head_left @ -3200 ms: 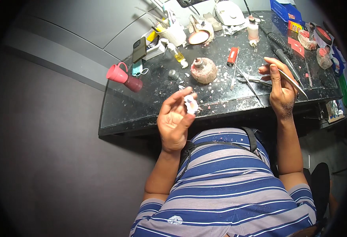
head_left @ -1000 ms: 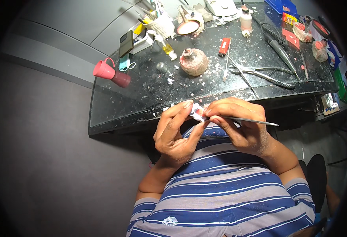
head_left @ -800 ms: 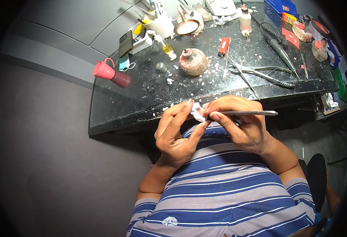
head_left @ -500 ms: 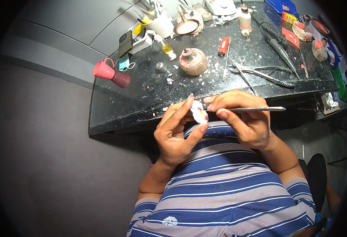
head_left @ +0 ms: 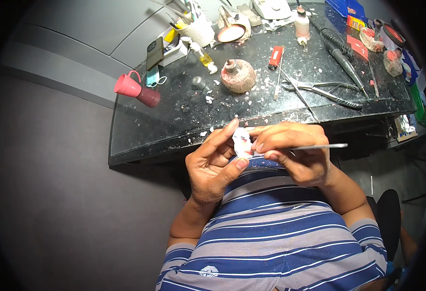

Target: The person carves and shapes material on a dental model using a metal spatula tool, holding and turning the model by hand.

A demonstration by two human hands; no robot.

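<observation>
My left hand (head_left: 212, 165) pinches a small white plaster piece (head_left: 242, 141) between thumb and fingers, just in front of the dark worktable's near edge (head_left: 174, 145). My right hand (head_left: 295, 155) grips a thin metal tool (head_left: 319, 146), its tip at the white piece and its shaft pointing right. Both hands are close together above my striped shirt.
On the black worktable, strewn with white crumbs, stand a round brown pot (head_left: 238, 76), a pink cup lying on its side (head_left: 134, 89), a phone (head_left: 155, 53), pliers (head_left: 319, 89), a red lighter (head_left: 275, 57), a small dropper bottle (head_left: 201, 54) and several more tools at the back right.
3.2 s ago my right hand was at the table picking up the metal tool; it then came to the white piece. In the last second the tool shifted slightly against the piece.
</observation>
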